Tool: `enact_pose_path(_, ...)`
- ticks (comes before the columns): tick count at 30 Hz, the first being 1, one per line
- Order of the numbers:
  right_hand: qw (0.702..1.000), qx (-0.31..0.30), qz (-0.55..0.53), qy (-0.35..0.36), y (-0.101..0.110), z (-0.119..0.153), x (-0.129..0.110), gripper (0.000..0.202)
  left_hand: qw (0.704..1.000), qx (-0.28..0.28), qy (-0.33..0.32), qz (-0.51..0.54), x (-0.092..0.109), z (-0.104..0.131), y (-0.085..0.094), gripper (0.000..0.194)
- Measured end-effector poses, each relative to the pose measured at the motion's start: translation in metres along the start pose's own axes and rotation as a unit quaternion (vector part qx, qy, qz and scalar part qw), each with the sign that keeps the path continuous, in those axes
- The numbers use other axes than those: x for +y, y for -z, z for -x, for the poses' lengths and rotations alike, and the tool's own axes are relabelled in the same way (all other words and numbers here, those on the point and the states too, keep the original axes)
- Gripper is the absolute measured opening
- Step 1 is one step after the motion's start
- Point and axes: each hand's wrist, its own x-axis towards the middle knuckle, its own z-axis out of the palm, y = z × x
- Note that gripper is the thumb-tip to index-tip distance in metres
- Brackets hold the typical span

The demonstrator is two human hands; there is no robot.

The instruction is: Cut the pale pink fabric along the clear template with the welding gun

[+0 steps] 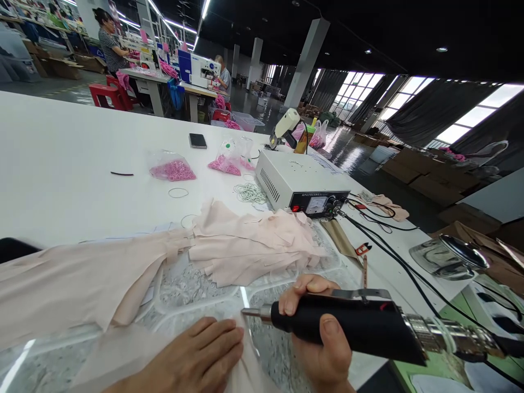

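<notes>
My right hand (321, 338) is wrapped round a black handheld tool (347, 323) with a pointed metal tip (250, 311) and a cable at its rear. The tip points left and is at the edge of pale pink fabric (245, 349). My left hand (204, 349) lies flat on that fabric, fingers stretched out together, just left of the tip. Beneath is a clear-framed, grey speckled board (188, 284). Beyond it lies a pile of cut pale pink pieces (254, 240), and more pink fabric (77, 278) spreads to the left.
A white control box (301, 177) with a dial stands behind, its cables running right. Bags of pink bits (172, 168), a phone (197, 141), a green string bundle (249, 192) and a metal-lidded jar (448, 257) are on the white table (69, 158). Two people work at machines farther back.
</notes>
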Motion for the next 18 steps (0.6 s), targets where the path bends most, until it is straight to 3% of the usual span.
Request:
enact_pose_path(6,1.0,0.011,0.004,-0.001,0.0027,-0.0008,-0.0026,0.021,0.999,0.034,0.009,0.003,0.0029,0.0007,-0.0035,0.022)
enact_pose_path(12,1.0,0.002,0.001,-0.003,0.0002,0.0,-0.001,0.021,1.0,0.007,-0.001,0.004,0.0017,-0.0014,0.0018,0.025)
enact_pose_path(18,1.0,0.008,-0.016,0.006,-0.0026,-0.0002,0.0008,0.02,1.0,0.015,-0.003,0.013,0.0019,-0.003,0.0049,0.024)
